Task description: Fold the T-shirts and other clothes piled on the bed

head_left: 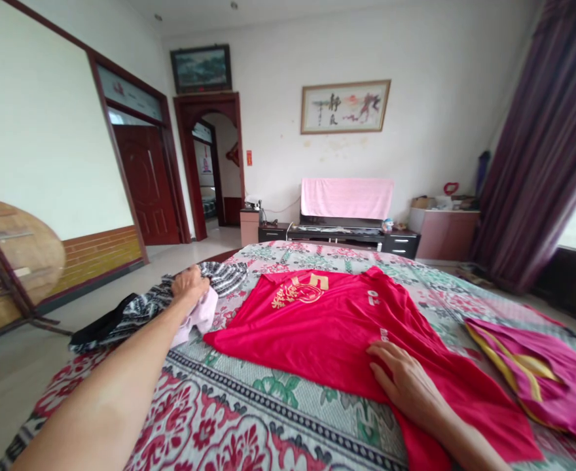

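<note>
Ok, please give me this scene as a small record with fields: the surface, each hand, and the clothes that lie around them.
surface: bed cover with a red and green flower pattern
left hand: arm stretched out, fingers curled on the pale pink cloth
right hand: open, palm flat on the red shirt
red shirt: spread out in the middle of the bed, gold print on it
striped garment: black and white, bunched at the bed's left edge, beside the pink cloth
magenta garment: yellow stripes, lies at the right, apart from both hands
</note>
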`<state>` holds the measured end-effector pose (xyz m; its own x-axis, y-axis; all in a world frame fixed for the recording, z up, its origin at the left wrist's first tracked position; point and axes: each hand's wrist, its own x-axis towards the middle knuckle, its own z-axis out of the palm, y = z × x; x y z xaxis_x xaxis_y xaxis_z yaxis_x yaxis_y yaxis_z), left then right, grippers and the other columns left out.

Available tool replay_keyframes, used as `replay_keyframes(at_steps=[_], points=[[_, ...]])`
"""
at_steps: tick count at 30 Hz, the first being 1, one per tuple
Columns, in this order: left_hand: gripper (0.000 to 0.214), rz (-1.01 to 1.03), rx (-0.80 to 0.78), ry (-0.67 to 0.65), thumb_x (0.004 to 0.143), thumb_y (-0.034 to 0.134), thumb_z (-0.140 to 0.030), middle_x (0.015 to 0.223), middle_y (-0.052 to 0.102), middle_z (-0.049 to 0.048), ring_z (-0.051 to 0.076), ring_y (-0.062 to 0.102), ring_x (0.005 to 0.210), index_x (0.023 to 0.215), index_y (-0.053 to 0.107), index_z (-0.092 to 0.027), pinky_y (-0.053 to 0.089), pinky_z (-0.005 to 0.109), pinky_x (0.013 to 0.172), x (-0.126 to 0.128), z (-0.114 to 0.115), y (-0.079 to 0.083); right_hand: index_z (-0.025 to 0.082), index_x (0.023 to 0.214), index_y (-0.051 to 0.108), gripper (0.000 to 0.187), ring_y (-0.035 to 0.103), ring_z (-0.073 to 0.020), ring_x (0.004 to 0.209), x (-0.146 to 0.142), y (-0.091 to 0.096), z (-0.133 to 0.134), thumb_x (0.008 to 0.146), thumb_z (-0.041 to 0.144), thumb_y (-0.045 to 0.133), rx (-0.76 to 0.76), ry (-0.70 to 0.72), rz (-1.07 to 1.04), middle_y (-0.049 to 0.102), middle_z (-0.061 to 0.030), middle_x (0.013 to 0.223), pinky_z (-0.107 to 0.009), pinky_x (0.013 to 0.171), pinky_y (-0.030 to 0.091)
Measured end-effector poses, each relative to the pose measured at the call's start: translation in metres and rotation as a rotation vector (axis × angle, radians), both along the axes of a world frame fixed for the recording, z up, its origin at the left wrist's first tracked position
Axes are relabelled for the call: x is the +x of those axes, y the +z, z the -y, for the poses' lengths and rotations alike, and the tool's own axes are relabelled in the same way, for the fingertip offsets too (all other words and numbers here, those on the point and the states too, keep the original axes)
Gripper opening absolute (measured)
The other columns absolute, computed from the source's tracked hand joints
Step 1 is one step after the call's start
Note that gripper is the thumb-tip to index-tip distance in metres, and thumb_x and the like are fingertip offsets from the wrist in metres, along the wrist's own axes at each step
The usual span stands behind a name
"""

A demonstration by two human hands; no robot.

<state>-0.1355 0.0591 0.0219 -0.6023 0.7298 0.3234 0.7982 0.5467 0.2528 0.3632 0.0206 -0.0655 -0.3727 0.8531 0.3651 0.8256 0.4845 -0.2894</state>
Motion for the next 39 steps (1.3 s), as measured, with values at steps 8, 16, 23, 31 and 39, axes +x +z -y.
replay_keyframes(at_steps=[8,16,23,31,39], points=[[0.046,0.088,0.122,0.19,0.087,0.043,-0.04,0.128,0.049,0.0189,0.036,0.05,0.113,0.127,0.052,-0.019,0.044,0.045,0.082,-0.018,0.005,0.002,0.017,0.109,0.066,0.039,0.058,-0.0255,0.109,0.0,-0.001,-0.001,0.088,0.036,0.039,0.04,0.025,0.02,0.061,-0.0124,0.121,-0.042,0.097,0.045],[0.063,-0.038,-0.216,-0.057,0.078,0.046,-0.059,0.137,0.046,0.0162,0.037,0.039,0.124,0.131,0.051,-0.025,0.032,0.054,0.098,0.013,-0.002,-0.016,0.019,0.106,0.068,0.038,0.06,-0.0256,0.107,0.002,-0.002,-0.002,0.087,0.038,0.04,0.065,0.038,0.012,0.063,-0.0118,0.119,-0.043,0.095,0.047],[0.111,-0.042,-0.324,-0.124,0.053,0.063,-0.072,0.159,0.006,0.0123,0.049,0.005,0.139,0.148,0.025,-0.031,0.018,0.065,0.103,0.003,0.043,-0.007,0.018,0.105,0.068,0.037,0.062,-0.0252,0.104,0.003,-0.004,-0.008,0.086,0.037,0.042,0.111,0.073,-0.001,0.065,-0.0122,0.115,-0.041,0.092,0.05],[0.085,-0.045,-0.212,0.001,0.068,0.061,-0.055,0.157,0.006,0.0098,0.043,0.041,0.121,0.144,0.03,-0.037,0.041,0.053,0.089,0.003,0.066,-0.039,0.018,0.103,0.068,0.035,0.064,-0.0243,0.101,0.003,-0.002,-0.005,0.085,0.035,0.043,0.135,0.067,-0.006,0.066,-0.0115,0.112,-0.039,0.09,0.051],[0.048,-0.236,-0.127,0.012,0.089,0.033,-0.021,0.151,0.024,0.0071,0.028,0.052,0.103,0.128,0.053,-0.039,0.046,0.041,0.076,0.004,0.059,-0.045,0.019,0.103,0.068,0.035,0.063,-0.0238,0.101,0.004,-0.004,-0.006,0.086,0.036,0.043,0.126,0.075,-0.009,0.066,-0.011,0.113,-0.039,0.09,0.051]])
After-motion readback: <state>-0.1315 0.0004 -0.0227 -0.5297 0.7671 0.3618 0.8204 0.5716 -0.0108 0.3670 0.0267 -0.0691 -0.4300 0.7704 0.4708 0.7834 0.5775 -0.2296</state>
